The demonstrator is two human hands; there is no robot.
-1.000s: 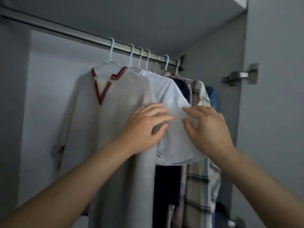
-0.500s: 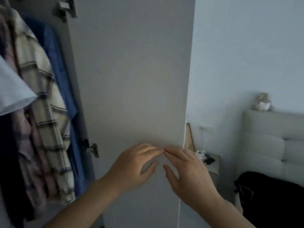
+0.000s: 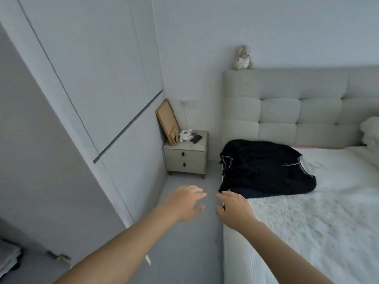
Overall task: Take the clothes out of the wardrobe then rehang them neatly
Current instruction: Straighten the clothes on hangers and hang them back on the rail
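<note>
Your left hand (image 3: 185, 202) and right hand (image 3: 233, 208) are both stretched out in front of you, close together but not touching, over the floor (image 3: 190, 242) beside the near left corner of the bed (image 3: 307, 232). Fingers of both hands are apart and loosely spread; neither holds anything. No hanger or garment is in either hand.

At the bottom left corner of the view, the edge of the wardrobe door (image 3: 51, 160) with a hinge (image 3: 59, 257) shows; the hanging rail and its contents are out of frame here, so you cannot count what is left inside.

Further on, a pile of black clothes (image 3: 266, 167) with pale stitched trim lies on the bed, at its left edge near the headboard (image 3: 297, 105). Part of it hangs over the left edge. Whether the pile is one garment or several cannot be told; a thin white loop beside it may be a hanger, unclear.

Judgement on progress: removal stage appears under way, with at least one dark item already out and laid on the bed. Nothing here shows rehanging begun. Remaining: any further garments out, then everything back on the rail, neatly.

Far side: nightstand (image 3: 184, 158) in the corner, carrying a phone (image 3: 196, 138) and a leaning board (image 3: 167, 121). A soft toy (image 3: 243, 58) sits on top of the headboard.
</note>
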